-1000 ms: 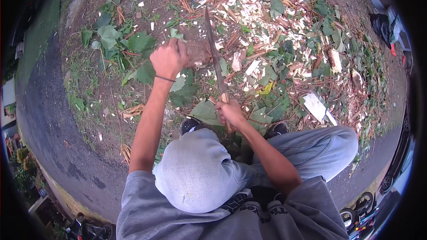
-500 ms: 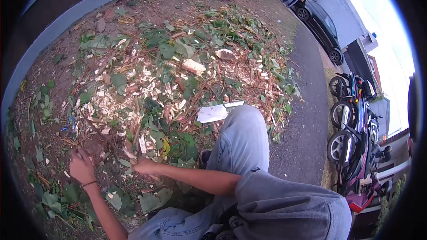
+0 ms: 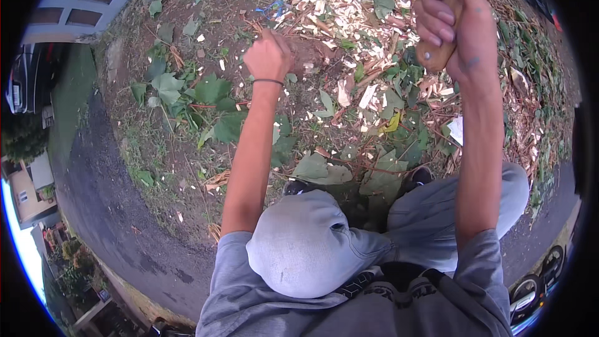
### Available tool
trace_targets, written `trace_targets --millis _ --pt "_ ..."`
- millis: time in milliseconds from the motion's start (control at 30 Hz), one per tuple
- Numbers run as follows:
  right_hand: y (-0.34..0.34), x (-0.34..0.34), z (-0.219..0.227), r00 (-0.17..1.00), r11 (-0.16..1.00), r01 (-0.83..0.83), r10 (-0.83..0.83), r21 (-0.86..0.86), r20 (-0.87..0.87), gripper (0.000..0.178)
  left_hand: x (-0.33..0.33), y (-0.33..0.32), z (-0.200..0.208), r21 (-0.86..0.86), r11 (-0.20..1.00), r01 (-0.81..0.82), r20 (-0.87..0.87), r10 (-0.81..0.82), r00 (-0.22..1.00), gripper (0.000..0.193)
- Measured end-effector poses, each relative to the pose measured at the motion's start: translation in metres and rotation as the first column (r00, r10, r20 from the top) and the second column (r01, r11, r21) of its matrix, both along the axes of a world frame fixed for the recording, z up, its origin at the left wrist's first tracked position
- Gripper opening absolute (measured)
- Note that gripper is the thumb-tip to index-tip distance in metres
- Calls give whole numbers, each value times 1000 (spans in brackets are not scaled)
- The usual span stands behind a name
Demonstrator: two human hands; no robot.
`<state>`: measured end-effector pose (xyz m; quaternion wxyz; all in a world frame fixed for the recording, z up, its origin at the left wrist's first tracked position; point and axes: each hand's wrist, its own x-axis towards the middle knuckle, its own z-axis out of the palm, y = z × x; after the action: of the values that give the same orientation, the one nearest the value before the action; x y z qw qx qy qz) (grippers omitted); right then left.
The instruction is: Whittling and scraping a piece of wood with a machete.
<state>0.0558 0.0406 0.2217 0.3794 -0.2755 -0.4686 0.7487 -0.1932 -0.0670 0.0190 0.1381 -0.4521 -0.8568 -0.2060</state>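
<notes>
The right hand (image 3: pixel 458 22) is raised high, close to the camera, its grip closed tight around a wooden handle (image 3: pixel 440 50) that runs up between the fingers and out past the top edge of the view, so whatever the handle carries cannot be seen. The rounded lower end of the handle sticks out below the little finger. The left hand (image 3: pixel 268 56) is stretched forward and down to the ground, its grip closed in a fist on a thin brown stick (image 3: pixel 253 25) that lies among the litter; a dark band (image 3: pixel 268 80) circles the wrist. How much of the stick is inside the fist cannot be told. In front of the left hand lies a wide scatter of pale wood chips (image 3: pixel 349 6) mixed with twigs, and large green leaves (image 3: pixel 209 90) lie on the bare soil to the left and below it. The person crouches, with grey trousers (image 3: pixel 430 212) at the knees and a dark shoe (image 3: pixel 419 176) beside the leaves. A paved path (image 3: pixel 93 193) curves along the left, and a dark car (image 3: pixel 22 81) stands at the far left edge.
</notes>
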Motion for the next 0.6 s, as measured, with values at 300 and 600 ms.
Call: trace_targets --millis 300,600 --pt "-133 -28 -210 849 941 146 39 -305 527 12 14 7 -3 -60 998 -19 -51 16 999 24" --pt "-58 6 -81 933 866 -44 214 -499 289 11 30 0 -14 -48 999 -24 -82 20 996 23"
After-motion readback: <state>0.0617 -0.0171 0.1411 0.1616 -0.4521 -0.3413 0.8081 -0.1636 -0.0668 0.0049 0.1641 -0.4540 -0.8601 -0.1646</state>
